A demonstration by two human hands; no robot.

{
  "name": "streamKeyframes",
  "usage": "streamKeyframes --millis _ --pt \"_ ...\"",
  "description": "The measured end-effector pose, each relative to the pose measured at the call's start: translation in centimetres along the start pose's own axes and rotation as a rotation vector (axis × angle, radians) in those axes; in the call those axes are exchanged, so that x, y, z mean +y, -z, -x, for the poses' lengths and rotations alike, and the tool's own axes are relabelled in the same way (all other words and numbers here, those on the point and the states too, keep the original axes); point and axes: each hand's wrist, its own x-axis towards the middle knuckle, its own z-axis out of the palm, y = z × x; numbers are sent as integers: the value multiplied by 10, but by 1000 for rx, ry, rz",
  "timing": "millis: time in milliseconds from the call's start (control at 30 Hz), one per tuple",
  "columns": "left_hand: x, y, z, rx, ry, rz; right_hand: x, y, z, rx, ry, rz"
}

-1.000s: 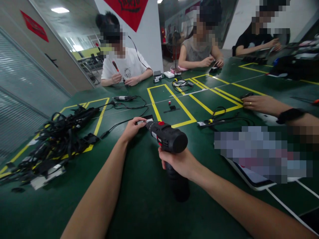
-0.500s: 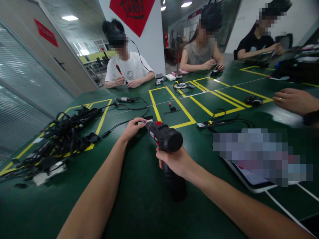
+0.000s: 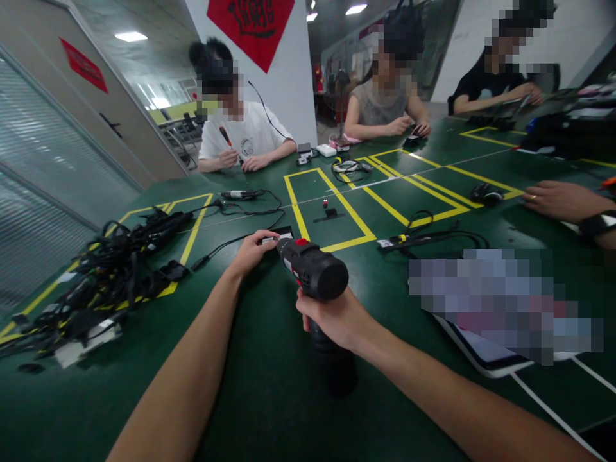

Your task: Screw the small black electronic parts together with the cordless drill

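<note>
My right hand (image 3: 334, 314) is wrapped round the grip of a black cordless drill (image 3: 315, 273) with red marks. The drill's nose points away from me at a small black and white part (image 3: 279, 235) lying on the green table (image 3: 269, 385). Fingers of my left hand (image 3: 253, 250) are closed on that part and press it to the table. The drill's tip meets the part right beside my left fingertips.
A heap of black cables and adapters (image 3: 101, 276) lies at the left. A power strip with cable (image 3: 423, 236) sits to the right, a tablet (image 3: 486, 350) nearer me. Another person's hand (image 3: 558, 200) rests at far right by a mouse (image 3: 486, 192). Three people sit opposite.
The other person's hand at the right has drawn back from the mouse toward the table's edge. My hands and the drill have kept their hold, shifting only slightly.
</note>
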Motion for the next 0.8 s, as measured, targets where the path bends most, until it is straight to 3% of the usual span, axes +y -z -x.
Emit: streamKeyframes --millis 800 --pt "-1 2 0 -69 -25 -69 -10 2 6 3 42 40"
